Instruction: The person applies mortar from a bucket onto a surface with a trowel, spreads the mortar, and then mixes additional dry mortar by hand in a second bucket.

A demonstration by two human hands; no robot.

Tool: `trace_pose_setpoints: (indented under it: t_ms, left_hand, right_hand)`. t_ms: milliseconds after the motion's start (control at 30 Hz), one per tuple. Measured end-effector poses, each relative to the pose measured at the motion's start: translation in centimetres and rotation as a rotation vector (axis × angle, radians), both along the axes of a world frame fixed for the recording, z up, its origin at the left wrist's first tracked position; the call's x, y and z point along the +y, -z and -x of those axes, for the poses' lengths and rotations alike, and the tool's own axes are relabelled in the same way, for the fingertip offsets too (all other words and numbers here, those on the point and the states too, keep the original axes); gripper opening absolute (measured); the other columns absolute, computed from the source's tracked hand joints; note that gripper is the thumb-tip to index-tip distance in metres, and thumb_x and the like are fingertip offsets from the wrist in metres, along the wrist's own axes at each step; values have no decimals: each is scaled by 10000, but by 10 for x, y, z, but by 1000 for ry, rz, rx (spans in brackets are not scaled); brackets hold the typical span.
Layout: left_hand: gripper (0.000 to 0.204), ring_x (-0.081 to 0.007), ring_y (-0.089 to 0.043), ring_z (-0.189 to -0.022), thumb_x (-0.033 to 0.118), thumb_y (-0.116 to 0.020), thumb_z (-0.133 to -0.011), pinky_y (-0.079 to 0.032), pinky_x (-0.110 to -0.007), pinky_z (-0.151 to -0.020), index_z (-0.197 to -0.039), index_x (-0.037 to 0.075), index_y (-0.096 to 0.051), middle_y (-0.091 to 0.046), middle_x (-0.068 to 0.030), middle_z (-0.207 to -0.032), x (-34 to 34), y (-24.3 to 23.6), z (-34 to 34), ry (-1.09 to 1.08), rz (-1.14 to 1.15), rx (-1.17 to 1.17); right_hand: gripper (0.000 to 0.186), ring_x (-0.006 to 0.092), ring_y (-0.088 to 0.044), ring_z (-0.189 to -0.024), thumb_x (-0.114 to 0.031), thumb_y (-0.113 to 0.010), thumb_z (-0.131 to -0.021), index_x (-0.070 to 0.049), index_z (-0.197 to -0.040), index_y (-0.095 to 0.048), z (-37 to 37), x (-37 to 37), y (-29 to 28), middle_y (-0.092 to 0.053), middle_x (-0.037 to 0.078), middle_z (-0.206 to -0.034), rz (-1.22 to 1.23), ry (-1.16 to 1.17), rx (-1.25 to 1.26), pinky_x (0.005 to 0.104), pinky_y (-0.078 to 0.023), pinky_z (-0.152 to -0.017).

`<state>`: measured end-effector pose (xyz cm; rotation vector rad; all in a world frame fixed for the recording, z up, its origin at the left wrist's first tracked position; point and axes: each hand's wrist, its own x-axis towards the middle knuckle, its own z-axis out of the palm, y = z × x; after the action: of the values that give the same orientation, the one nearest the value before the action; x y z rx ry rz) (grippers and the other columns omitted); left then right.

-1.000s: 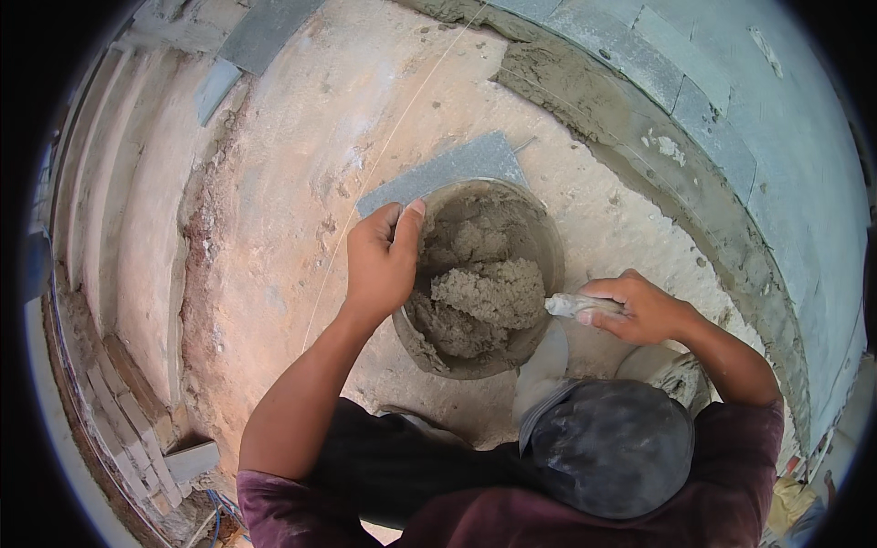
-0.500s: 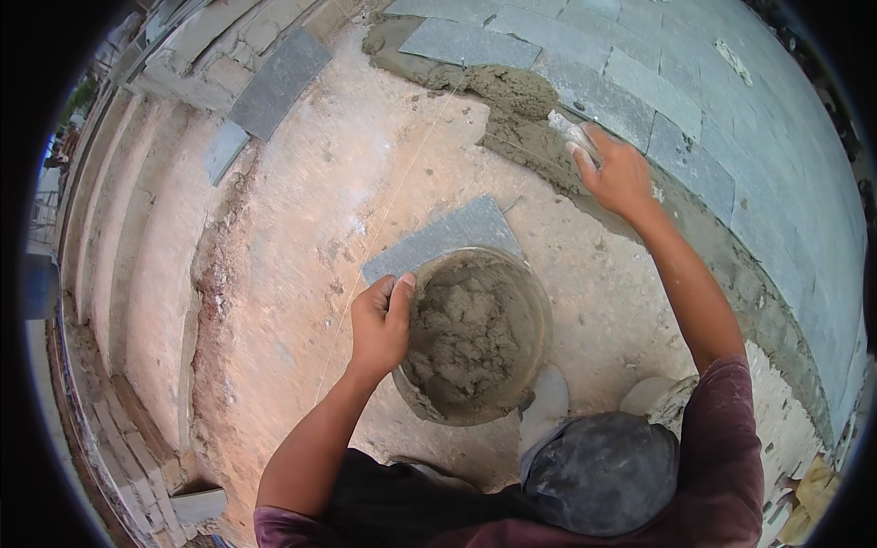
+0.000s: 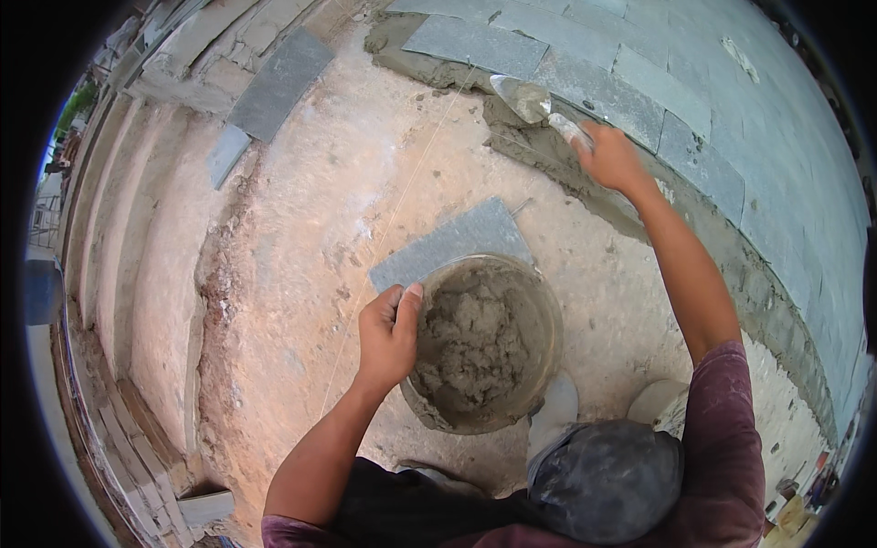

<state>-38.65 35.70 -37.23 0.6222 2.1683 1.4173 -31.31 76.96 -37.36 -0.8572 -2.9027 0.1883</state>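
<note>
Our left hand (image 3: 391, 336) gripped bucket (image 3: 546, 333) rim just below frame centre, thumb and fingers closed; plenty of mortar (image 3: 475, 342) inside. Our right hand (image 3: 612, 157), upper right, had fingers wrapped round trowel (image 3: 530, 102) handle, blade by mortar strip (image 3: 548, 157). Progress, we figured: laid slabs (image 3: 662, 91) filled upper right; strip sat spread but uncovered, loose slab (image 3: 457, 242) unset mid-frame.

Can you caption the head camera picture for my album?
Left hand grips a bucket of mortar; right hand holds a trowel at the mortar strip beside grey paving slabs.
</note>
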Motion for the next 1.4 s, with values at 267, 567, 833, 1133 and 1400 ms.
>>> trace_pose_setpoints:
  t_ms: [267, 567, 833, 1133, 1400]
  left_hand:
    - [455, -67, -324, -639, 259, -565, -1059, -301, -308, -532, -682, 49, -420, -365, 35, -633, 3, -4, -1, -4, -4, -49]
    - [460, -66, -320, -640, 259, -569, -1060, -298, -304, -534, -677, 60, -411, -363, 40, -634, 0, -2, 0, -17, 7, -86]
    - [461, -67, -317, -645, 257, -572, -1061, -299, -304, -538, -679, 59, -405, -357, 39, -636, 11, -5, -2, -4, -4, -34]
    - [449, -72, -323, -643, 253, -566, -1061, -304, -312, -537, -690, 46, -418, -357, 27, -639, 17, -5, -3, 22, -24, -54]
    - [442, -71, -324, -641, 245, -561, -1063, -303, -308, -536, -692, 47, -426, -370, 30, -642, 10, -2, -3, 5, -12, -66]
  right_hand:
    - [542, 233, -612, -552, -481, -526, -1019, 13, -1200, -655, 16, 84, -21, -641, 139, -694, 551, 49, -307, 409, -498, -545]
    - [553, 209, -563, -516, -474, -513, -1020, 15, -1241, -646, 28, 40, 27, -603, 95, -665, 470, 86, -39, 382, -460, -492]
    - [541, 171, -538, -494, -490, -522, -1019, 8, -1167, -673, -15, 79, -50, -552, 100, -647, 457, 57, -238, 363, -411, -431]
    - [539, 214, -583, -534, -479, -482, -1043, 25, -1153, -640, -6, 73, 7, -622, 146, -725, 508, 85, -142, 410, -468, -529]
    - [595, 309, -670, -805, -500, -533, -1017, 30, -1253, -661, -56, 79, 17, -706, 233, -997, 381, -29, -75, 418, -537, -775]
